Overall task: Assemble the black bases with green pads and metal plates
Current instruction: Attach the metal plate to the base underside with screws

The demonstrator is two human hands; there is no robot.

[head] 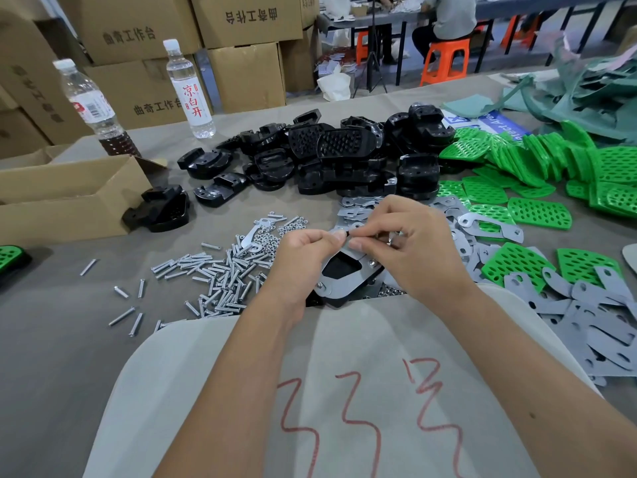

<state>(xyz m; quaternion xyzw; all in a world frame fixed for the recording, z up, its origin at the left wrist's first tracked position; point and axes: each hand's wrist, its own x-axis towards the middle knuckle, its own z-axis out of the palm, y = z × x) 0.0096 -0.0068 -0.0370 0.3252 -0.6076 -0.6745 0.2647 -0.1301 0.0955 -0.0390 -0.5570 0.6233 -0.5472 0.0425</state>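
Both hands, left [306, 248] and right [406, 251], pinched at plate [344, 281] on base [339, 300], just under fingertips. Screws looked in. One unit nearly done, tbh; big piles of bases [344, 157], pads [537, 212], plates [586, 312] beyond still waited.

"凉白开" on bottle [190, 94] label
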